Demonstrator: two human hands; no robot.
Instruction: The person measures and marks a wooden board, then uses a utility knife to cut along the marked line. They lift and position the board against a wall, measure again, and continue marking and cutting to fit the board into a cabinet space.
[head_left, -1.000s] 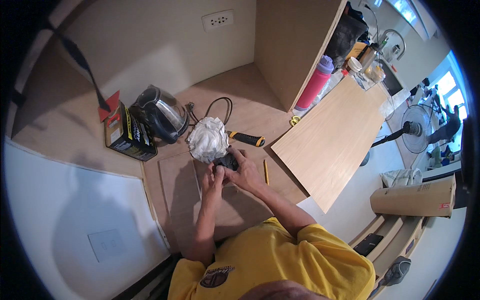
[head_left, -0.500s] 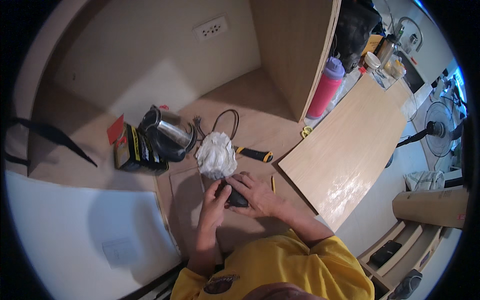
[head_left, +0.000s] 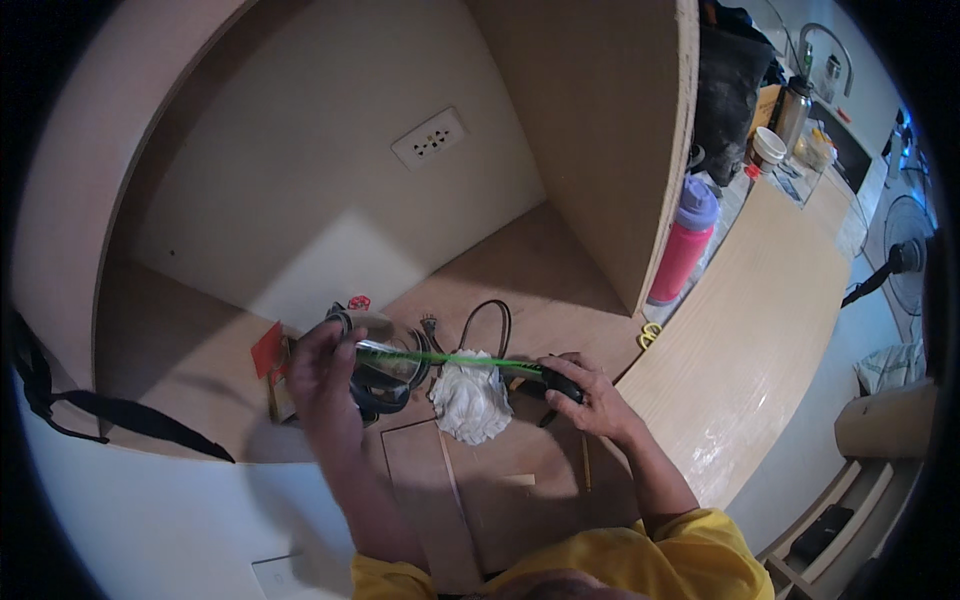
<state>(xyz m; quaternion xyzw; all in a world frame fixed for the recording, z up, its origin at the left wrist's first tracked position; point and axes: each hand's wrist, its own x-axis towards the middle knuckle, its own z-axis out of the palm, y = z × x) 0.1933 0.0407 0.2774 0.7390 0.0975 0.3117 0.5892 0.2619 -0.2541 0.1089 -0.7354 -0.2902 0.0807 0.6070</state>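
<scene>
My right hand point(head_left: 592, 398) is closed around a black tape measure case point(head_left: 556, 381) on the wooden cabinet floor. My left hand point(head_left: 322, 368) pinches the end of its green tape point(head_left: 450, 359), which stretches level between the two hands. The tape passes over a crumpled white rag point(head_left: 470, 402) and in front of a glass electric kettle point(head_left: 388, 372). The left hand partly hides the kettle.
A black and yellow box point(head_left: 278, 388) stands left of the kettle. A black cord point(head_left: 488, 318) loops behind the rag. A pencil point(head_left: 585, 462) lies near my right forearm. A pink bottle point(head_left: 680, 248) stands by the upright cabinet panel point(head_left: 600, 140). A wall socket point(head_left: 430, 138) sits on the back wall.
Both hands were together at the tape measure by the rag. My left hand has moved left, drawing the green tape out across the kettle. The view has tilted up toward the back wall.
</scene>
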